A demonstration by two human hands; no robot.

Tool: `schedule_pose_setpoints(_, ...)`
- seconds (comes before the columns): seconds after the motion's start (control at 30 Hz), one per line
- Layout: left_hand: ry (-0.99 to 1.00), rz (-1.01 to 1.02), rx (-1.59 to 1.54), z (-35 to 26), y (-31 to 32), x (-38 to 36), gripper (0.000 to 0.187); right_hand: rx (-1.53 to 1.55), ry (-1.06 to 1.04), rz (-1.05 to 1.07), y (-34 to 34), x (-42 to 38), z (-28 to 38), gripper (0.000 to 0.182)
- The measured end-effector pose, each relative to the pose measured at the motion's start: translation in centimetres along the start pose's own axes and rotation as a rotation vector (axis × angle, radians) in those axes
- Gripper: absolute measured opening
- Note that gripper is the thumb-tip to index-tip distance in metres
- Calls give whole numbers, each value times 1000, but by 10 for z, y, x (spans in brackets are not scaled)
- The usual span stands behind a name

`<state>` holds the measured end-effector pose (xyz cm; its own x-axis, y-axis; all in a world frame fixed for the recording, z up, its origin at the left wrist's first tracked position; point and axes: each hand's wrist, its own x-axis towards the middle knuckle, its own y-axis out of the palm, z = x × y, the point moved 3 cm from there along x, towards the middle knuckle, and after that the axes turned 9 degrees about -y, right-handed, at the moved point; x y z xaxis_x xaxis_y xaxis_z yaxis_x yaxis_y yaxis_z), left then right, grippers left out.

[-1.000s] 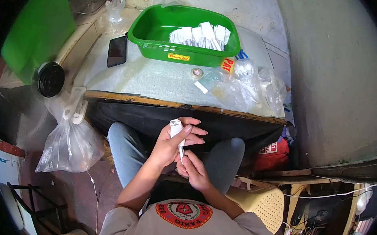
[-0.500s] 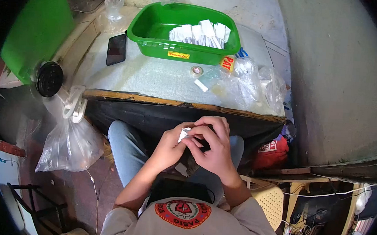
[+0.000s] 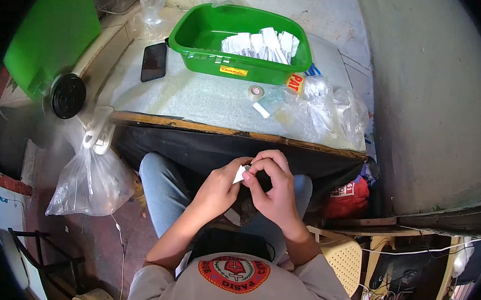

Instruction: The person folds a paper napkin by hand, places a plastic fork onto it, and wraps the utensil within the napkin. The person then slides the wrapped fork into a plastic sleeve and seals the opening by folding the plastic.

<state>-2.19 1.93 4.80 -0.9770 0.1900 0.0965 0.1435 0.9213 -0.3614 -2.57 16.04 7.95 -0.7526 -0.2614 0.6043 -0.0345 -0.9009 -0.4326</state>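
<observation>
Above my lap, just off the table's front edge, my left hand (image 3: pixel 219 187) and my right hand (image 3: pixel 274 187) meet around a small folded white paper packet (image 3: pixel 240 174). Fingers of my left hand wrap its lower left side. My right thumb and forefinger pinch its upper right end, hiding part of it. On the table a green plastic basin (image 3: pixel 202 58) holds several similar white packets (image 3: pixel 262 44), heaped toward its right side. In front of the basin lie a roll of tape (image 3: pixel 255 92) and a single white piece (image 3: pixel 261 110).
A dark phone (image 3: pixel 154 62) lies left of the basin. Crumpled clear plastic bags (image 3: pixel 324 108) cover the table's right part. A small fan (image 3: pixel 68 96) is clipped at the left, with a hanging plastic bag (image 3: pixel 94 181) below. A grey wall (image 3: pixel 427 107) rises at the right.
My fingers have shifted slightly around the white packet, which now shows a flatter, more pointed face. The view has tilted a little; the things on the table stay in place.
</observation>
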Motion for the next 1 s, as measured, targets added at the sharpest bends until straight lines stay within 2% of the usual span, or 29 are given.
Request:
schedule_pose_setpoints(0.07, -29, 27, 7, 3, 2, 0, 41, -139, -130, 22, 0, 0, 3, 14)
schedule_pose_setpoints(0.2, -94, 137, -121, 24, 8, 3, 38, -174, -160, 58, -8, 6, 5, 16)
schedule_pose_setpoints(0.27, -74, 285, -396, 38, 16, 1, 32, -214, -293, 242, -15, 15, 13, 28)
schedule_pose_setpoints(0.3, -133, 347, -396, 34, 15, -1, 30, -292, -373, 342, -17, 15, 10, 36)
schedule_pose_setpoints(0.33, -139, 354, -397, 31, 13, -2, 30, -292, -364, 342, -20, 14, 2, 36)
schedule_pose_setpoints(0.4, -304, 608, -746, 25, 15, -2, 29, -195, -438, 451, -20, 15, -10, 31)
schedule_pose_setpoints(0.43, -292, 611, -738, 19, 14, -2, 28, -175, -437, 442, -23, 18, -8, 24)
schedule_pose_setpoints(0.57, -292, 658, -778, 18, 16, 1, 26, -50, -401, 494, -24, 23, -16, 14)
schedule_pose_setpoints(0.7, -382, 732, -913, 21, 17, 5, 32, -43, -336, 490, -26, 26, -13, 13)
schedule_pose_setpoints(0.83, -330, 794, -1004, 20, 18, 5, 37, -74, -204, 484, -29, 26, -17, 11)
schedule_pose_setpoints(0.93, -258, 720, -920, 20, 18, 3, 42, -31, -151, 445, -33, 28, -19, 10)
schedule_pose_setpoints(1.0, -132, 550, -761, 28, 16, 0, 46, -24, -139, 417, -35, 29, -21, 9)
